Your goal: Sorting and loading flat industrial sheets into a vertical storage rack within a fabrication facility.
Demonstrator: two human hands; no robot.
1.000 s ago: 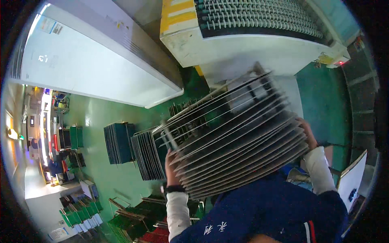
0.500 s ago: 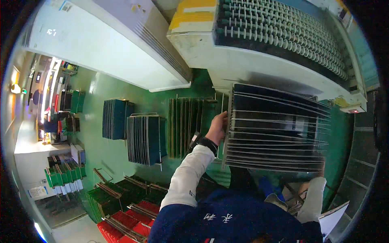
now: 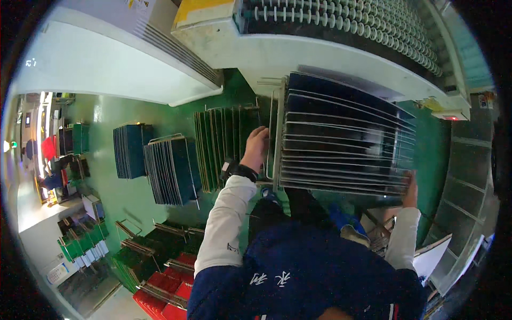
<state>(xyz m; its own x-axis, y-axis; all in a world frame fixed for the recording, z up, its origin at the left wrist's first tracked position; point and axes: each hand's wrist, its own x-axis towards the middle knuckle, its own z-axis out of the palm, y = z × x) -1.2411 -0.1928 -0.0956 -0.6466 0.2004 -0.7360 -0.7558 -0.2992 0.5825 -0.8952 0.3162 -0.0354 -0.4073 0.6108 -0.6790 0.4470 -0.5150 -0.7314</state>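
Note:
A rack of dark, thin panels (image 3: 341,136), set in spaced rows in a metal wire frame (image 3: 277,133), is held in front of me, above my feet. At its left end my left hand (image 3: 257,145) is closed on the frame, the fingers partly hidden behind the wire. My right hand (image 3: 409,189) grips the near right corner of the rack; most of its fingers are out of sight. Just beyond the rack stands a pale machine (image 3: 320,53) with rows of white rollers (image 3: 346,18) on top.
On the green floor to my left stand racks of blue panels (image 3: 128,152), grey-edged panels (image 3: 168,170) and green-edged panels (image 3: 218,146). Red panels (image 3: 160,290) lie near my left. A white cabinet (image 3: 117,64) is at far left; a metal-framed surface (image 3: 461,186) lies right.
The view has shifted, so the surroundings sit farther left and higher. The rack has come closer to the roller machine, both hands staying on it.

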